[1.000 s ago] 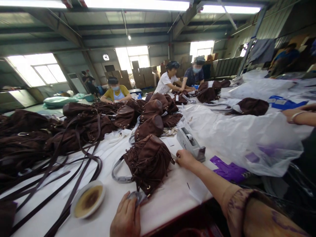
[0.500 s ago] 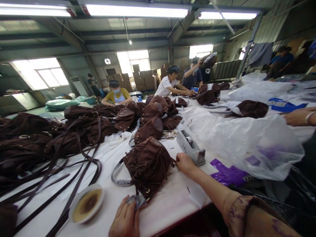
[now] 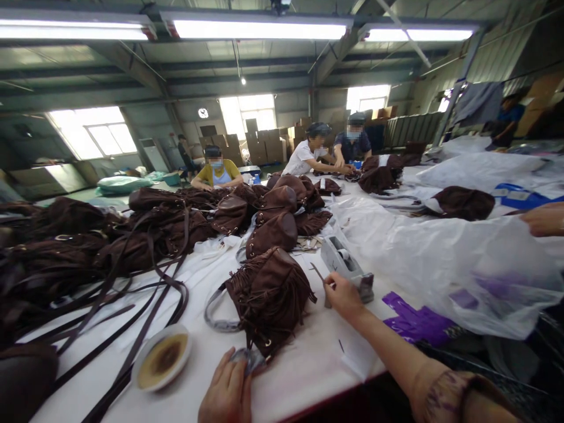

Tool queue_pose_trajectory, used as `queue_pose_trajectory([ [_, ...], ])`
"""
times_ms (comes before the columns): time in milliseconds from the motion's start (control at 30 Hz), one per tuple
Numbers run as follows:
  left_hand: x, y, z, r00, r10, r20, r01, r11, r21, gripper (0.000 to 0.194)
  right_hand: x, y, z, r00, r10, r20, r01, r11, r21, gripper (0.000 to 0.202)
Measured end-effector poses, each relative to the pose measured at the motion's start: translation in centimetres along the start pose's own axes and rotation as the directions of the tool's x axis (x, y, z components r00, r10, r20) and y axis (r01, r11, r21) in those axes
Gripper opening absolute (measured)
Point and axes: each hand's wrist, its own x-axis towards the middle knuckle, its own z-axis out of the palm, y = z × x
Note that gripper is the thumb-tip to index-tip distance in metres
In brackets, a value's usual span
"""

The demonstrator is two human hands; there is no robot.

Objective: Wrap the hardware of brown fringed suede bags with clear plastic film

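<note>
A brown fringed bag (image 3: 275, 288) lies on the white-covered table, its plastic-wrapped handle (image 3: 215, 311) looping out to the left. At its near end my left hand (image 3: 227, 388) is closed on a bit of clear plastic wrap (image 3: 250, 357); what lies inside the wrap is hard to see. To the right of the bag, my right hand (image 3: 343, 296) pinches a thin brown strip (image 3: 316, 272), like a strand of the fringe, apart from the bag. Just behind that hand stands a grey tape dispenser (image 3: 341, 258).
A bowl of tan paste (image 3: 162, 361) sits left of my left hand. Brown bags (image 3: 163, 226) and long straps are heaped left and behind. Clear plastic sheeting (image 3: 440, 252) and a purple bag (image 3: 414, 317) lie right. A co-worker's hand (image 3: 544, 220) is at the right edge; others work across the table.
My right hand has moved off the bag's fringe, now holding a thin brown strip clear of it. The left hand stays at the plastic wrap. The view has shifted slightly.
</note>
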Motion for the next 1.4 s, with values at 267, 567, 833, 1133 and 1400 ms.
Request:
queue_pose_trajectory([
  [267, 3.6, 2.0, -3.9, 0.739, -0.397, 0.545, 0.615, 0.727, -0.305, 0.013, -9.1, -2.8, -2.6, 0.919, -0.161, 0.361, -0.136, 0.729, 0.671, 0.033],
  [567, 7.1, 3.5, -5.3, 0.201, -0.137, 0.97, 0.885, -0.4, -0.24, 0.039, -19.4, -2.9, -2.3, 0.612, -0.034, 0.79, -0.562, 0.685, 0.464, 0.046],
  [833, 6.1, 4.9, -4.4, 0.169, -0.171, 0.971, 0.813, -0.533, -0.235, 0.038, -19.2, -4.3, -0.8, 0.622, 0.07, 0.78, -0.599, 0.683, 0.417, 0.036],
  [1133, 6.0, 5.3, -4.7, 0.157, -0.197, 0.968, 0.797, -0.553, -0.242, 0.033, -19.1, -3.2, -0.9, 0.844, -0.169, 0.51, -0.025, 0.936, 0.352, 0.036],
  [1400, 5.0, 4.6, -4.4, 0.453, -0.423, 0.785, 0.891, 0.185, -0.415, 0.016, -9.5, -1.8, -2.6, 0.988, -0.121, 0.101, 0.087, 0.955, 0.284, 0.032],
])
